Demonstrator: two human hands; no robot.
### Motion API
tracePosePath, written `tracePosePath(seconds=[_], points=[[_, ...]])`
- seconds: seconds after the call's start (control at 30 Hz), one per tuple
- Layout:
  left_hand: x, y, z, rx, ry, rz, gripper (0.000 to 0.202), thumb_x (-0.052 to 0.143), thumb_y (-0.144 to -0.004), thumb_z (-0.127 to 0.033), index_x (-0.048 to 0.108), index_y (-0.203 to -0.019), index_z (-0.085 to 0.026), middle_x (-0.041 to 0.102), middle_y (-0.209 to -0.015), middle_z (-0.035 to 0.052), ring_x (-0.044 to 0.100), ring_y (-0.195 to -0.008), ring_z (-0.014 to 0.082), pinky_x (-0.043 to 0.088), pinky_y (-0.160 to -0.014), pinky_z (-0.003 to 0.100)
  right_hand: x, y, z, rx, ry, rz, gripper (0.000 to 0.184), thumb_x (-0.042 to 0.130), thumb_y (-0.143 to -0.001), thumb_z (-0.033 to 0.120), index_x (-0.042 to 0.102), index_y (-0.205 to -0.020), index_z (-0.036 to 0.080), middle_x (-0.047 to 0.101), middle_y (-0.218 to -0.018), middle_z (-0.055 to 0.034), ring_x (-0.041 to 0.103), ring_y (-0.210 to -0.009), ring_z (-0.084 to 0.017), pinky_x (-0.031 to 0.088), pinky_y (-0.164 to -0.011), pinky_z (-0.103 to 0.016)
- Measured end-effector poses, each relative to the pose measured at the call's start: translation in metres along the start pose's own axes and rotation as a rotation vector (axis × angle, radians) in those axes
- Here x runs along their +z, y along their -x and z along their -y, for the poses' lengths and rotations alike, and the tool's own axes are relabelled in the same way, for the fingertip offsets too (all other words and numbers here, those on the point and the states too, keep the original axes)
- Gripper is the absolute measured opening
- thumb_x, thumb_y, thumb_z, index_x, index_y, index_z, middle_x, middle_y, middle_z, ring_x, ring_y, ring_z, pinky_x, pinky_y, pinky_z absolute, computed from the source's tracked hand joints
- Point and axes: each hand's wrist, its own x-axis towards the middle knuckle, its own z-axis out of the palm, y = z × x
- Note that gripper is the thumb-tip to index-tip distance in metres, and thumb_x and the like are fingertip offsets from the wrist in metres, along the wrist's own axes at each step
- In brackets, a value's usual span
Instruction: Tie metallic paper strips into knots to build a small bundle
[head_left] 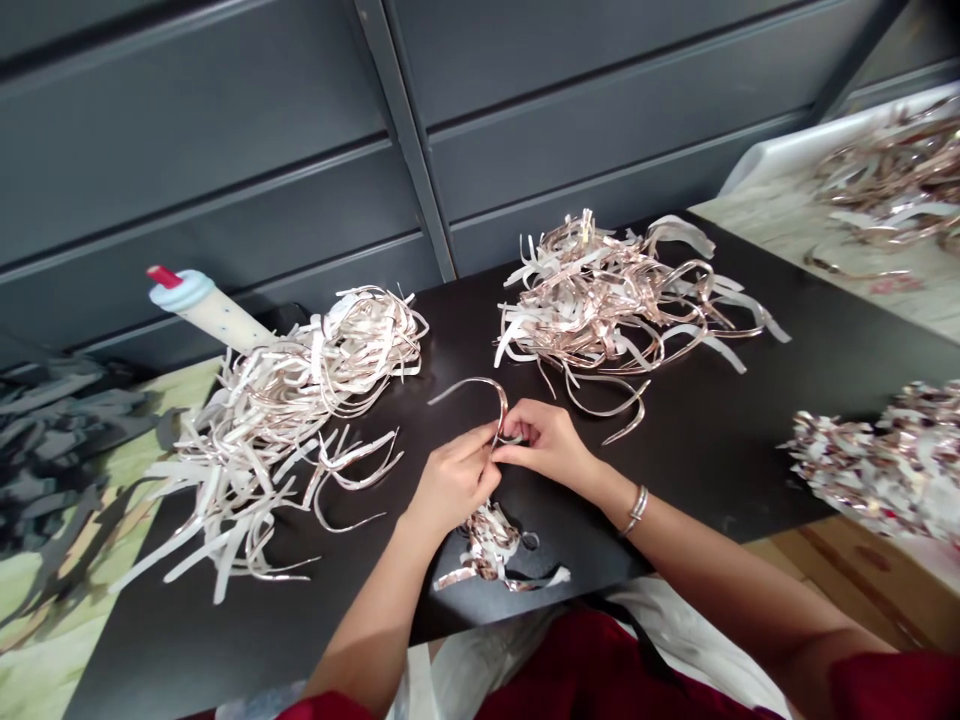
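My left hand (452, 480) and my right hand (546, 442) meet over the middle of a black table (720, 440). Both pinch one end of a curved rose-gold strip (480, 390) that arches up and to the left. My right wrist wears a metal bangle (637, 508). A small heap of peeled scraps (491, 545) lies just below my hands. A pile of rose-gold strips (607, 300) is behind my right hand. A pile of white-sided strips (300, 400) spreads to the left.
A white bottle with a red tip (199, 300) lies behind the left pile. Another scrap heap (877, 470) sits at the table's right edge. A white tray with more strips (892, 170) is at far right. Grey shelving panels (525, 130) stand behind.
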Motion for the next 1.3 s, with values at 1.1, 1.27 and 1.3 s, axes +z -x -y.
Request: tracePosePath(seconds=[1.1, 1.27, 1.3], points=[[-0.016, -0.005, 0.016, -0.994, 1.374, 0.319, 0.059, 0.077, -0.067, -0.022, 0.042, -0.113, -0.02, 0.071, -0.09, 0.0066, 0.07, -0.072, 0.0187, 0.049, -0.063, 0.024, 0.007, 0.007, 0.0, -0.207, 0.007, 0.141, 0.03, 0.039, -0.088, 0.009, 0.055, -0.11, 0.022, 0.065, -0.106, -0.0064, 0.065, -0.095, -0.016, 0.055, -0.082, -0.031], [-0.006, -0.008, 0.013, -1.024, 1.248, 0.014, 0.06, 0.083, -0.053, -0.014, 0.047, -0.101, -0.018, 0.063, -0.07, -0.0053, 0.067, -0.064, 0.0127, 0.049, -0.058, 0.02, 0.01, 0.007, 0.009, -0.311, 0.089, 0.258, 0.044, 0.042, -0.085, 0.005, 0.047, -0.124, 0.024, 0.059, -0.12, -0.008, 0.055, -0.115, -0.02, 0.046, -0.099, -0.039], [-0.006, -0.008, 0.014, -1.031, 1.258, 0.035, 0.058, 0.083, -0.053, -0.015, 0.048, -0.099, -0.017, 0.063, -0.07, -0.0047, 0.067, -0.063, 0.0134, 0.049, -0.056, 0.019, 0.01, 0.007, 0.01, -0.318, 0.083, 0.273, 0.047, 0.04, -0.085, 0.003, 0.046, -0.126, 0.024, 0.058, -0.123, -0.0076, 0.053, -0.118, -0.019, 0.045, -0.101, -0.039]])
